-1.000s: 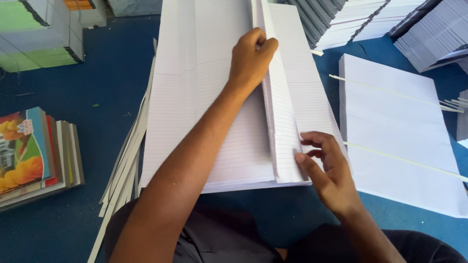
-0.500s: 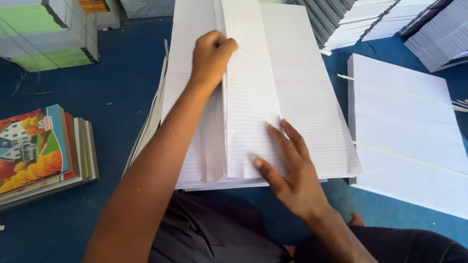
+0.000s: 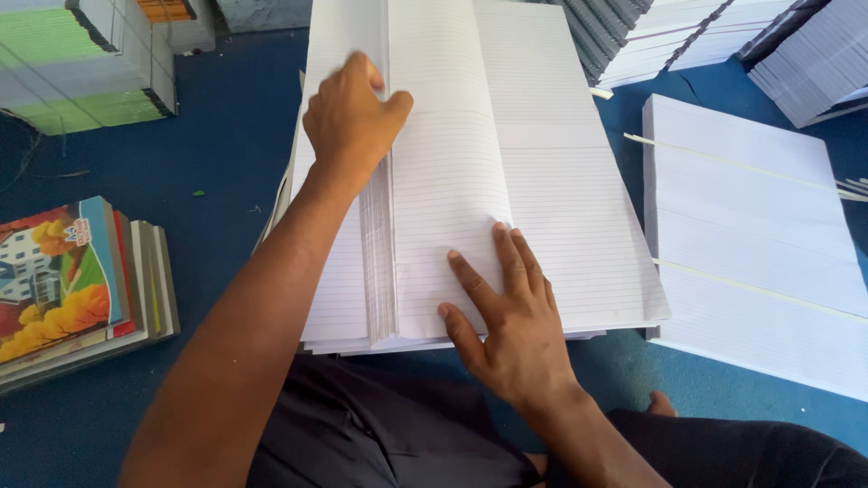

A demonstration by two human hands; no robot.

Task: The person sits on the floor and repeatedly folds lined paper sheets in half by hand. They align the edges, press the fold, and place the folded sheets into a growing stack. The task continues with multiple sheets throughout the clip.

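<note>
So left hand [image 3: 353, 113] grips a folded bunch of lined sheets [image 3: 452, 181], right hand [image 3: 506, 316] lies flat and open on them.

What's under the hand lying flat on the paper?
Under the right hand you can see a stack of lined white sheets on a blue floor. What lies beneath the stack is covered.

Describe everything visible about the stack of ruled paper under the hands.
The ruled paper stack is white with faint blue lines, large and thick, lying flat on a blue floor before the person's lap. A bundle of sheets is folded over toward the left, its edges fanned in a vertical ridge. The left hand grips that ridge near the top; the right hand presses flat on the lower sheet. The top edge runs out of view.
</note>
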